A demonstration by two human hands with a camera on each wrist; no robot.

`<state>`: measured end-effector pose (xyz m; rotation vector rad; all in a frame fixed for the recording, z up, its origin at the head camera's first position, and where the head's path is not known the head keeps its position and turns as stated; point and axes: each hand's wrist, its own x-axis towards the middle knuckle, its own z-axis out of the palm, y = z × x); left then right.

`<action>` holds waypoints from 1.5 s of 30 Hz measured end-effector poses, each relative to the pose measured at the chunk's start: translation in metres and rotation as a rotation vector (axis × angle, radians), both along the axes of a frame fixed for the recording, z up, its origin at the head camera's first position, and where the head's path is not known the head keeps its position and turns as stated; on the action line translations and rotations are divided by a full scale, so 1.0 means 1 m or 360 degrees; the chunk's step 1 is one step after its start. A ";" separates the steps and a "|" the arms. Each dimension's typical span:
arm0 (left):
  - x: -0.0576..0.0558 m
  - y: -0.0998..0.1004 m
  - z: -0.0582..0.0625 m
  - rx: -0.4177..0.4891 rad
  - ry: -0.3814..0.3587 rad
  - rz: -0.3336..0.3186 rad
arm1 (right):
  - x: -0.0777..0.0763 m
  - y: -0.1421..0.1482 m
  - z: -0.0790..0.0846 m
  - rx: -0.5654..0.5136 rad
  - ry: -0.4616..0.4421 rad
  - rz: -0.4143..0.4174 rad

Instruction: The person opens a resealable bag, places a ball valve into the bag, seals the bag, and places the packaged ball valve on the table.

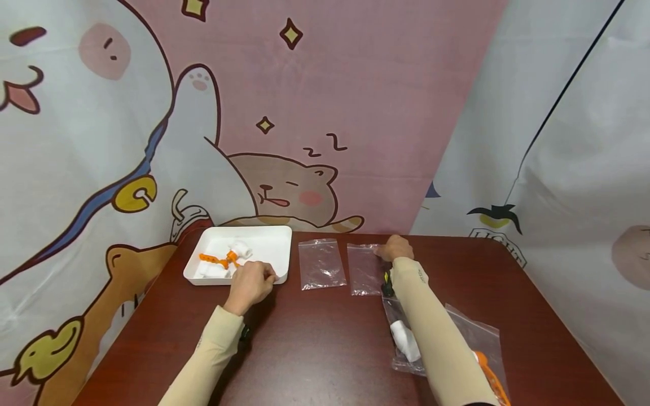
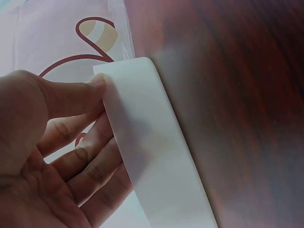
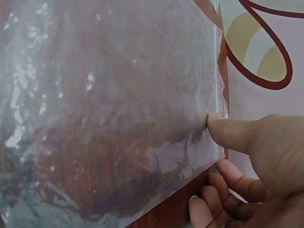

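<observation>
A white tray [image 1: 269,245] stands at the back left with white pieces [image 1: 240,248] and orange pieces [image 1: 213,260] inside. My left hand [image 1: 252,286] holds its front right rim. In the left wrist view, the thumb of this hand [image 2: 71,142] touches the edge of the tray [image 2: 156,156], and its fingers pass behind the wall. Farther right, my right hand [image 1: 396,248] pinches the top right corner of a clear zip bag [image 1: 364,270]. The right wrist view shows the thumb on top of the zip bag [image 3: 118,95], with curled fingers [image 3: 202,213] at its edge.
Another flat zip bag [image 1: 321,265] lies between the tray and the pinched bag. Near my right forearm are a bag with a white piece [image 1: 405,340] and a bag with an orange piece [image 1: 490,375]. A printed cloth [image 1: 381,113] hangs behind the brown table [image 1: 315,349].
</observation>
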<state>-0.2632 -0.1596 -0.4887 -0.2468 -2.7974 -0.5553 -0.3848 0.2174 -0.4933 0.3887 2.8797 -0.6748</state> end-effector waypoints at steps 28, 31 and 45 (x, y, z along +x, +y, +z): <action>0.001 -0.001 -0.002 0.0012 0.0020 0.0028 | 0.005 0.015 0.013 -0.0017 0.0251 0.0390; 0.001 -0.001 -0.002 0.0011 0.0012 0.0031 | 0.007 0.017 0.015 -0.0077 0.0324 0.0388; 0.002 0.001 -0.002 0.0028 0.0036 0.0026 | 0.035 0.025 0.047 -0.0322 0.0606 0.0375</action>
